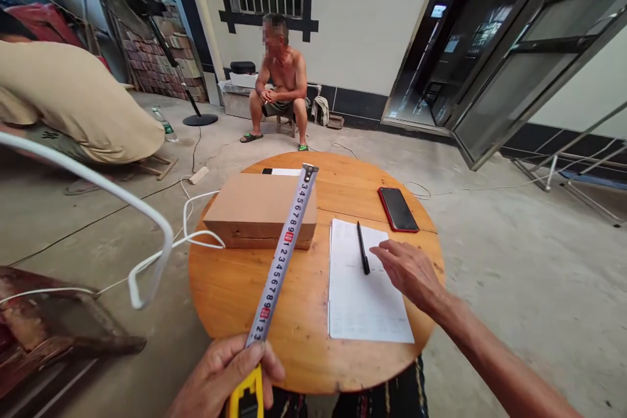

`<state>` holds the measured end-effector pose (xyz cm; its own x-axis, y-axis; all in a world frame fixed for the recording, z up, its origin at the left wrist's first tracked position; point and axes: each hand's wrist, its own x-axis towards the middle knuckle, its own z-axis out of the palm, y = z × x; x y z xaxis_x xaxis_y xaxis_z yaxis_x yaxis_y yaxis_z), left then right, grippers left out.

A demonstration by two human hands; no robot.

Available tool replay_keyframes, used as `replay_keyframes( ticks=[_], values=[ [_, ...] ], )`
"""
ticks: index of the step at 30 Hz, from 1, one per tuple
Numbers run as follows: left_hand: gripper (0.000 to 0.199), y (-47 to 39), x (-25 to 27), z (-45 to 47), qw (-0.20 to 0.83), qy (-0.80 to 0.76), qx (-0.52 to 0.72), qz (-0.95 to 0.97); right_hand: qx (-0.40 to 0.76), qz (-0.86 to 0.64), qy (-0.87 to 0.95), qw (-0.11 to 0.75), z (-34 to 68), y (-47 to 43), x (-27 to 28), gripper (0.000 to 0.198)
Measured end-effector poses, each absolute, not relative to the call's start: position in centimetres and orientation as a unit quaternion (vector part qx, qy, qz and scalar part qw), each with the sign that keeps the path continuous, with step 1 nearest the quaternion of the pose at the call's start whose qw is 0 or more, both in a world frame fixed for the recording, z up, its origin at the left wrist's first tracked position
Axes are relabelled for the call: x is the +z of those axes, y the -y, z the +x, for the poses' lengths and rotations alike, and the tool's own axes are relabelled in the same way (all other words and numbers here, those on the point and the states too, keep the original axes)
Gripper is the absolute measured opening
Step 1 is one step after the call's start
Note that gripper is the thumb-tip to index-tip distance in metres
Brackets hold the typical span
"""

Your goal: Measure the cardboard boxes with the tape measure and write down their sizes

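My left hand [230, 369] grips a yellow tape measure [246, 398] at the near edge of the round wooden table [304, 300]. Its blade [281, 255] is drawn out and slants up and away, passing in front of a closed brown cardboard box [262, 206]. Over the right side of a stack of white paper sheets [365, 310] hovers my right hand [406, 271], fingers stretched out and nothing in them. A black pen [362, 248] lies on the paper, just left of those fingertips.
A phone with a red edge [398, 209] rests at the table's right. White cable [196, 235] loops over the left edge. One person [281, 78] sits by the wall; another person [73, 101] bends over at left. A wooden chair [59, 333] stands at lower left.
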<state>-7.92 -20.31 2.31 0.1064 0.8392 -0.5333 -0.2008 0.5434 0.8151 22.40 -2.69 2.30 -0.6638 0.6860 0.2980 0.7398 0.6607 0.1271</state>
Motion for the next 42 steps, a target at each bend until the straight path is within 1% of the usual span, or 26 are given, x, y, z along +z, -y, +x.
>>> replay_keyframes(
  ticks=[3,5,8,10,11,12,13,16,17,18,19,22,25,27,31,34,38,42],
  values=[
    [0.042,18.9,2.5,-6.4,0.714,-0.519,0.372,0.287,-0.153,-0.352,0.922,0.041,22.3,2.3,1.6,0.036],
    [0.043,18.0,2.7,-5.4,0.723,-0.509,0.364,0.293,-0.156,-0.311,0.937,0.024,21.6,1.8,1.2,0.03],
    [0.044,16.9,3.0,-4.3,0.721,-0.506,0.355,0.314,-0.15,-0.265,0.952,0.025,21.1,1.0,0.8,0.017],
    [0.044,16.3,3.2,-3.8,0.712,-0.507,0.353,0.332,-0.149,-0.251,0.956,0.031,21.6,0.7,0.8,0.019],
    [0.043,16.0,3.4,-3.6,0.708,-0.508,0.352,0.34,-0.15,-0.251,0.955,0.049,22.1,0.7,1.0,0.021],
    [0.042,15.6,3.5,-3.4,0.706,-0.509,0.352,0.346,-0.149,-0.26,0.95,0.085,22.6,0.7,1.2,0.022],
    [0.041,15.2,3.6,-3.2,0.704,-0.509,0.351,0.349,-0.144,-0.277,0.94,0.139,23.2,0.9,1.5,0.023],
    [0.039,13.8,3.7,-2.5,0.714,-0.501,0.35,0.342,-0.096,-0.371,0.85,0.362,24.9,1.8,2.7,0.017],
    [0.039,13.2,3.7,-2.2,0.716,-0.496,0.353,0.341,-0.071,-0.405,0.81,0.418,25.3,2.3,3.1,0.014],
    [0.039,12.6,3.7,-1.9,0.718,-0.491,0.359,0.338,-0.042,-0.436,0.774,0.456,25.5,2.7,3.5,0.012],
    [0.038,12.0,3.7,-1.5,0.721,-0.485,0.365,0.334,-0.011,-0.465,0.746,0.477,25.7,3.1,3.8,0.01],
    [0.032,10.1,3.7,-0.2,0.726,-0.477,0.388,0.307,0.124,-0.508,0.705,0.478,25.9,4.2,4.5,0.008],
    [0.027,8.2,3.4,1.2,0.727,-0.472,0.406,0.29,0.228,-0.497,0.698,0.462,25.6,4.5,4.4,0.019],
    [0.027,6.9,3.1,2.0,0.724,-0.464,0.418,0.292,0.242,-0.489,0.694,0.469,25.3,4.3,4.0,0.019],
    [0.029,4.4,2.2,3.1,0.725,-0.464,0.423,0.283,0.243,-0.489,0.627,0.555,24.4,3.2,3.0,0.007],
    [0.03,3.1,1.6,3.4,0.722,-0.477,0.42,0.274,0.3,-0.478,0.579,0.589,23.4,2.0,2.4,0.008],
    [0.027,2.4,0.8,3.0,0.723,-0.482,0.41,0.278,0.39,-0.463,0.564,0.562,21.9,0.5,1.3,0.024],
    [0.026,2.5,0.4,2.6,0.73,-0.48,0.402,0.274,0.406,-0.493,0.582,0.503,21.0,0.0,-0.5,0.024]
  ],
)
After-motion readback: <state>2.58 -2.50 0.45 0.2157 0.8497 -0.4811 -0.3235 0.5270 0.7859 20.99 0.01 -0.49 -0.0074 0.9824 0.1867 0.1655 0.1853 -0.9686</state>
